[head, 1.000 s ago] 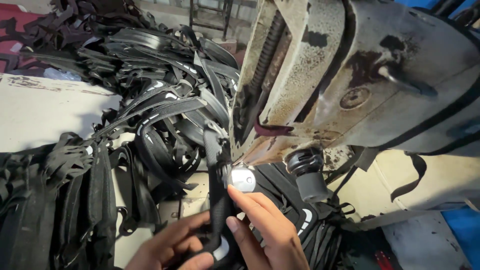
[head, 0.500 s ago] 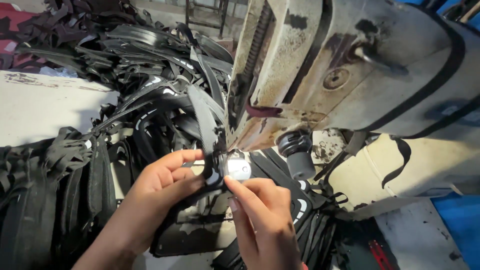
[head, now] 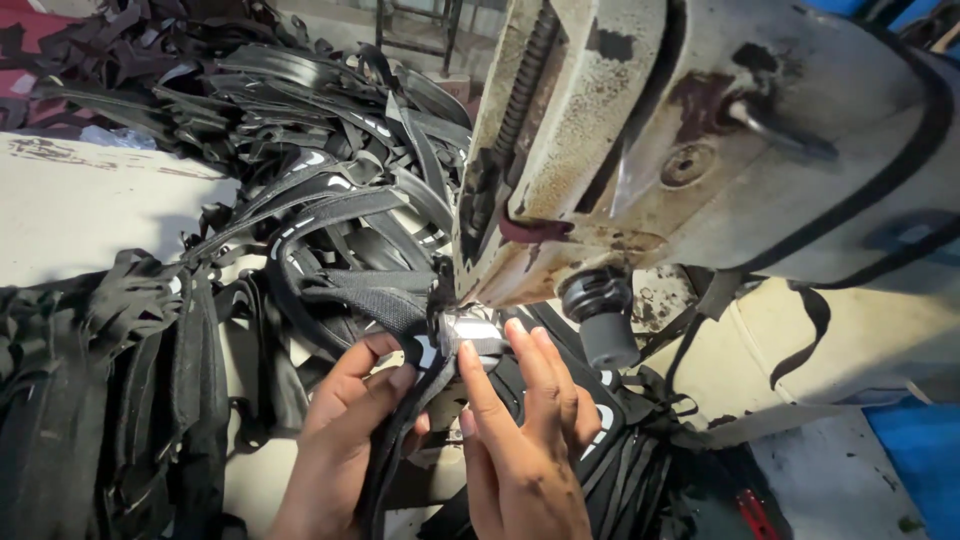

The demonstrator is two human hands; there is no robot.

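Note:
A black strap piece with a shiny silver patch lies under the head of a worn cream sewing machine. My left hand pinches the strap from below left. With its fingertips, my right hand presses the strap and silver patch just below the needle area. Both hands grip the same strap, which hangs down between them.
A large heap of black straps with white marks covers the table behind and to the left. More strap bundles lie at the left edge. A black knob hangs under the machine head. A blue surface shows at lower right.
The strap has swung from upright to lying sideways under the machine head. My left hand rose to grip it and both hands pushed the silver patch closer to the needle.

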